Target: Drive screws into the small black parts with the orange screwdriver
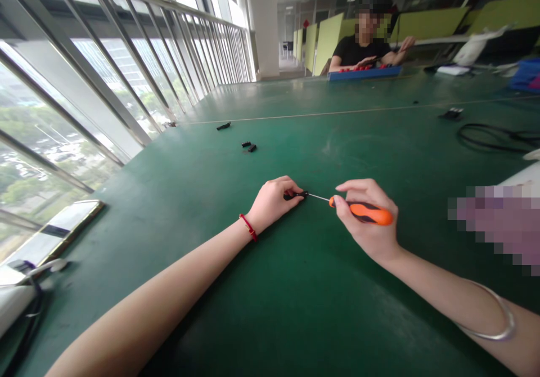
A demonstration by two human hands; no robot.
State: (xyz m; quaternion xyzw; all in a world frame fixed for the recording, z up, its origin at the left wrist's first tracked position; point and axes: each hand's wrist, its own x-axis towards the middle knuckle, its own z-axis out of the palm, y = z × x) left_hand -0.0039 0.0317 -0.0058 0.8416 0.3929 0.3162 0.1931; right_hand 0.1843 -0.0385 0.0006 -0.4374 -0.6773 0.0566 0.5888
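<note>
My left hand [272, 201] rests on the green table [236, 287] and pinches a small black part [295, 195] against it. My right hand [368, 225] grips an orange-and-black screwdriver [363, 212]. Its thin metal shaft points left and its tip touches the black part. A red string bracelet sits on my left wrist and a silver bangle on my right forearm.
Small black parts [248, 146] and another black piece [223, 125] lie farther back on the table. A black cable loop [489, 138] lies at the right. A phone [63, 228] sits at the left edge by the glass railing. A person in black sits across at a blue tray [365, 73].
</note>
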